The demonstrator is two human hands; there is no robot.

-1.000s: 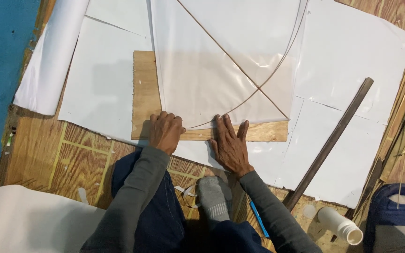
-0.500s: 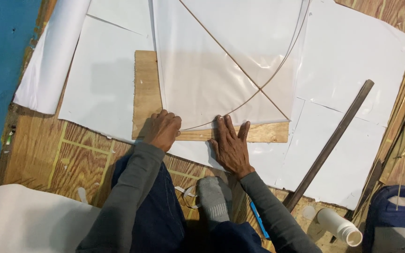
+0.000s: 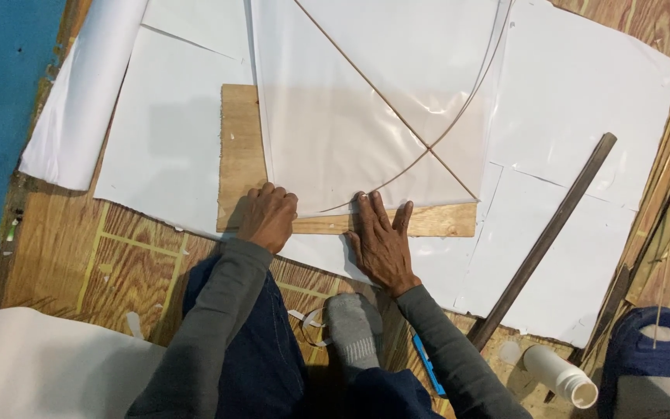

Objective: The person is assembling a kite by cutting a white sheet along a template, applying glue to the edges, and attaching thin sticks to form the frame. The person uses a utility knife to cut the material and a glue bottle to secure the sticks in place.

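A dark bar (image 3: 546, 238) lay well to the right of the right hand (image 3: 381, 242), a white bottle (image 3: 558, 375) below it, a paper roll (image 3: 87, 93) far left. The thin sheet (image 3: 350, 132) lay on the board (image 3: 240, 155), just above both grips. Left hand (image 3: 268, 217) curled, knuckles at the sheet's edge, whether pinching unclear; the right lay flat, fingers spread, holding nothing.

Counting, in the head view: two hands, the left hand (image 3: 267, 217) and right hand (image 3: 381, 242); one wooden board (image 3: 238, 155); one translucent sheet (image 3: 350, 116) carrying two thin sticks, one straight stick (image 3: 385, 109) and one bowed stick (image 3: 467, 116); one paper roll (image 3: 83, 101); one long dark bar (image 3: 544, 240); one white bottle (image 3: 560, 376); one blue pen (image 3: 428, 366).
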